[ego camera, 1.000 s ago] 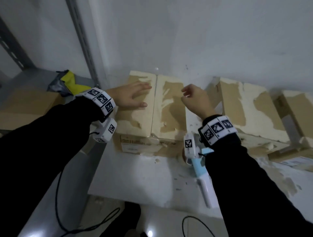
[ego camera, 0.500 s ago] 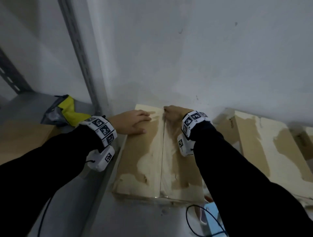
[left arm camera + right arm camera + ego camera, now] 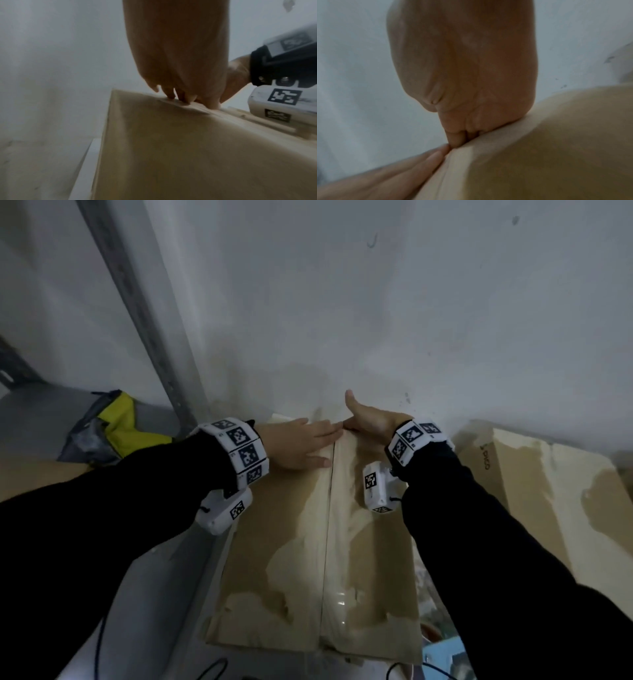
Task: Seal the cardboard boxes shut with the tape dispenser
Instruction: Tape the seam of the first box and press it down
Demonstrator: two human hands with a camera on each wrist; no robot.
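Note:
A worn cardboard box [image 3: 284, 542] lies against the wall, both top flaps down and meeting at a centre seam. My left hand [image 3: 301, 443] presses flat on the far end of the left flap [image 3: 171, 148], fingers straight. My right hand [image 3: 370, 421] is at the far end of the right flap [image 3: 556, 148]; its fingers [image 3: 458, 129] bend down over the far edge by the seam and the thumb points up the wall. The fingertips of both hands nearly touch. A corner of the light blue tape dispenser [image 3: 442, 657] shows at the bottom right, in neither hand.
A second worn box [image 3: 548, 491] lies just to the right. On the grey shelf at left are a yellow and grey bag [image 3: 109, 426] and flat brown cardboard [image 3: 34, 477]. A metal upright [image 3: 137, 302] stands behind my left wrist. Black cables [image 3: 99, 645] hang near the front edge.
My right hand has moved from above the right flap to its far edge and turned thumb up. My left hand has slid along its flap towards the seam. The view has come closer.

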